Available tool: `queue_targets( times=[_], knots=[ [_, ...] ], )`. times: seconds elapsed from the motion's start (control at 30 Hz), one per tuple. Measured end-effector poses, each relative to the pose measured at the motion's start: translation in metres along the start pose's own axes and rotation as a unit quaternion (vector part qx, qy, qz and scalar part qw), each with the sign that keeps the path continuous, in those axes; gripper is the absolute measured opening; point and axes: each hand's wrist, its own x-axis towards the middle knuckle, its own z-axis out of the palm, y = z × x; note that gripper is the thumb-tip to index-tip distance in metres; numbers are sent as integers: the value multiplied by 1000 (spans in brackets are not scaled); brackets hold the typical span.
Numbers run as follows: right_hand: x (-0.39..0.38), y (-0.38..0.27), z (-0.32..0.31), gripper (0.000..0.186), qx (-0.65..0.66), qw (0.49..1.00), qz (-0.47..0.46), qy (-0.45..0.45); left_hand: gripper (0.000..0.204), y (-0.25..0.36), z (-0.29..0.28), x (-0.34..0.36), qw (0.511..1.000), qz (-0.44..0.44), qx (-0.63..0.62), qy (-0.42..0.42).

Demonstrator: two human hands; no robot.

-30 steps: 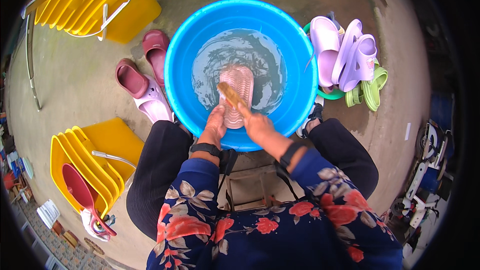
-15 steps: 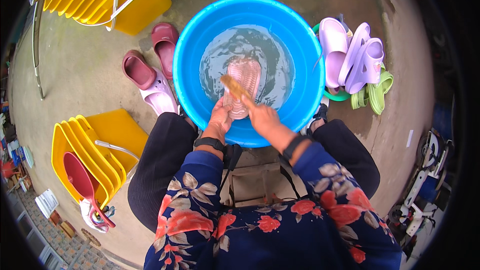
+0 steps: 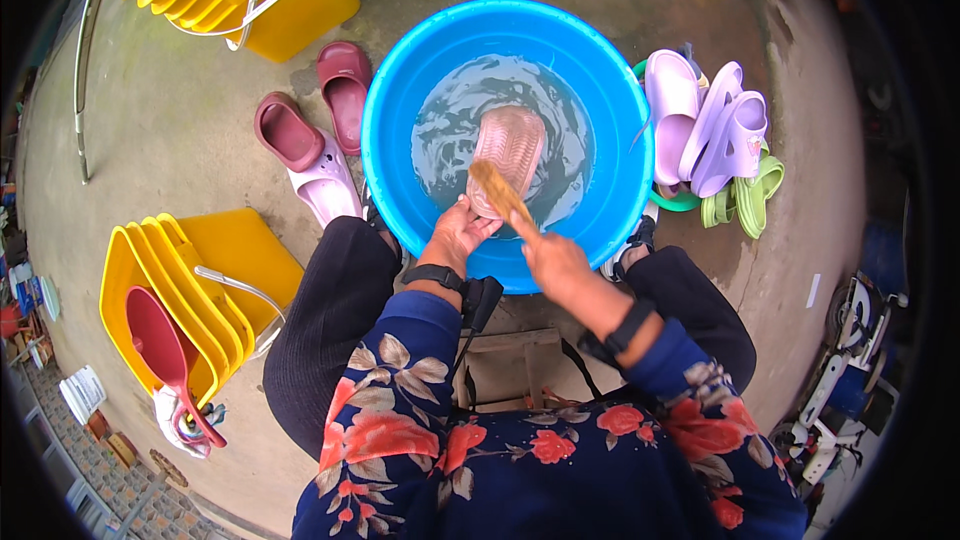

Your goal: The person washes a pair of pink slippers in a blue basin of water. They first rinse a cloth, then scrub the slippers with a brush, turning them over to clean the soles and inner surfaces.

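A pink slipper (image 3: 516, 145) is tilted over the water in a round blue basin (image 3: 388, 70), its ridged sole turned up. My left hand (image 3: 463, 230) grips the slipper's near end. In my right hand (image 3: 556, 265) is the handle of a wooden brush (image 3: 498, 192), closed in my fingers. The brush head lies across the near part of the sole; its bristles are hidden underneath. Grey, rippled water (image 3: 440, 125) fills the bottom of the basin.
Left of the basin are maroon clogs (image 3: 345, 100) and a lilac clog (image 3: 328, 185). Stacked yellow buckets (image 3: 235, 250) lie farther left, with a maroon dipper (image 3: 160, 335). Lilac slippers (image 3: 672, 90) and green sandals (image 3: 760, 195) are piled to the right.
The slipper has risen a little from the water and shifted right with my left hand. My right hand and the brush have moved right and slightly nearer me.
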Motion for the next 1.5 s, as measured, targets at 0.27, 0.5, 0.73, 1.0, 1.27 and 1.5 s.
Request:
queue_targets(
  times=[0.27,0.5,0.73,1.0,1.27,1.5],
  knots=[
    [29,-9,12,48,-34,995,-22,90,26,5,2,7,990,111,79,26],
    [115,33,-8,46,-42,990,95,95,23,4,4,12,989,106,84,58],
    [86,45,-40,43,54,982,147,103,21,-2,18,20,997,58,19,54],
    [-37,8,-21,50,32,995,91,26,27,1,31,15,993,106,23,40],
    [-4,15,-15,57,-29,998,54,22,24,3,41,28,996,64,67,7],
    [72,24,-1,45,64,990,42,117,21,-6,21,44,996,56,73,16]
  ],
)
